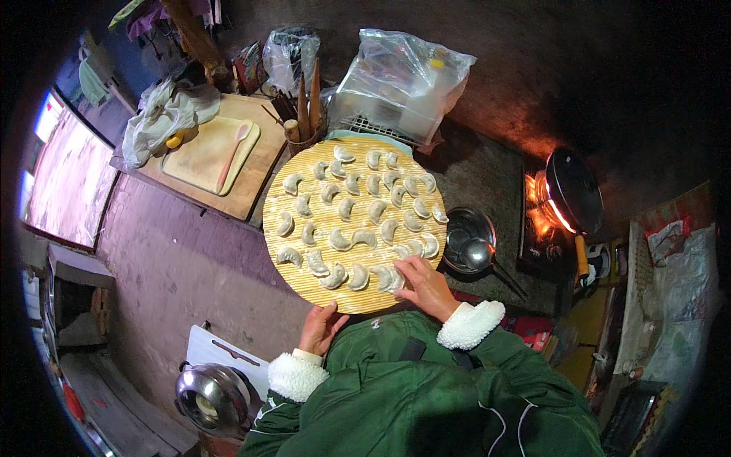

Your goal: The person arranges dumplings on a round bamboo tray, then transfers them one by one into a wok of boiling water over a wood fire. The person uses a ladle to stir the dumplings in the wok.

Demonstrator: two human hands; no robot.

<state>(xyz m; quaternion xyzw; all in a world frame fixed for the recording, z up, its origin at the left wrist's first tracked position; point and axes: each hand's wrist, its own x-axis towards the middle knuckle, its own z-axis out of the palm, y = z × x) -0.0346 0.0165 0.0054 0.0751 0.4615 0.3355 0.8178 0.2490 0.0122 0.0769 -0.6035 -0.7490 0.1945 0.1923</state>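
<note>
Many crescent-shaped dumplings (345,209) lie spread over a round, ribbed tray (320,217) of yellow reed or bamboo strips. My left hand (321,330) grips the tray's near rim, thumb on top and fingers beneath. At the tray's near right, my right hand (428,290) has its thumb and fingers around the end of a dumpling (395,280), which touches its neighbour. Just beyond those fingers, several dumplings (417,247) sit close together by the right rim.
Right of the tray are a metal pot (460,221) with a ladle (475,253), and a dark wok (574,191) tilted over flames (542,200). At left, a cutting board (200,151) holds a spoon (233,157). A steel kettle (210,394) stands below left.
</note>
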